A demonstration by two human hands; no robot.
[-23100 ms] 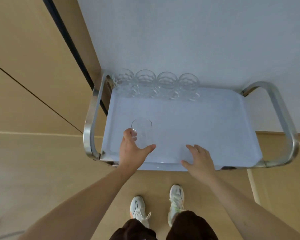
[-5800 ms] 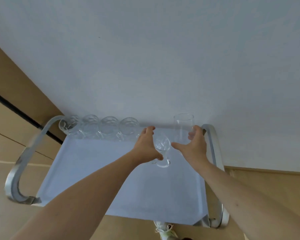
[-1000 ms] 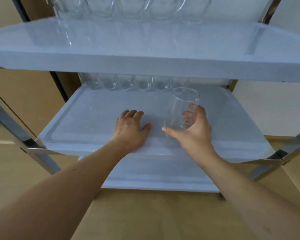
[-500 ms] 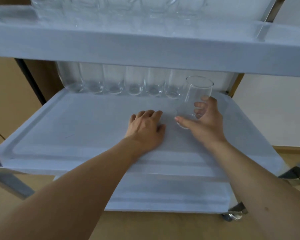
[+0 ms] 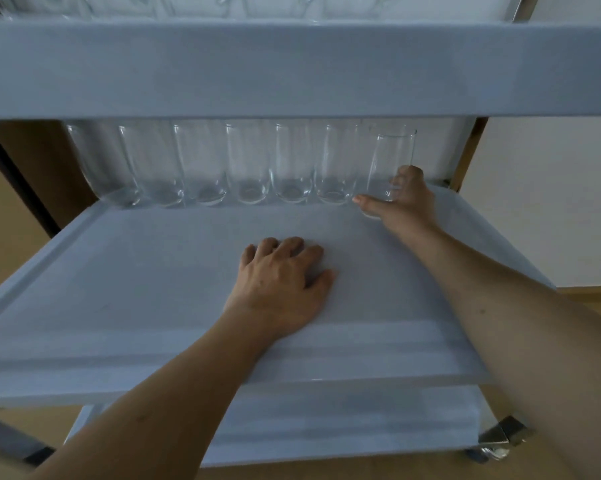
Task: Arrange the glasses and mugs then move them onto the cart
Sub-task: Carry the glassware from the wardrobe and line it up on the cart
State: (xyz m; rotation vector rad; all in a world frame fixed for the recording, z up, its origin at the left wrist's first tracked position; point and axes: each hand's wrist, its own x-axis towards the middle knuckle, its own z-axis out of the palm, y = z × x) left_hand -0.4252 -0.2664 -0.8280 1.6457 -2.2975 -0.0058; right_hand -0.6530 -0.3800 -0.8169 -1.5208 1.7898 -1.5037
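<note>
My right hand [image 5: 404, 202] grips the base of a tall clear glass [image 5: 390, 157], which stands upright at the right end of a row of several clear tall glasses [image 5: 222, 168] along the back of the cart's middle shelf [image 5: 136, 271]. My left hand [image 5: 281, 285] rests on the shelf in front, fingers loosely bent, holding nothing. On the top shelf [image 5: 292, 67], only the bottoms of more glasses [image 5: 188, 5] show at the upper edge of the view.
The grey cart has a bottom shelf [image 5: 361, 417] below and a metal corner fitting with a caster [image 5: 496, 441] at the lower right. A white wall [image 5: 551, 202] is to the right, wooden panels [image 5: 8, 220] to the left.
My right hand has carried the glass further back and right, up to the end of the row. My left hand has stayed resting on the shelf. My view has moved closer in.
</note>
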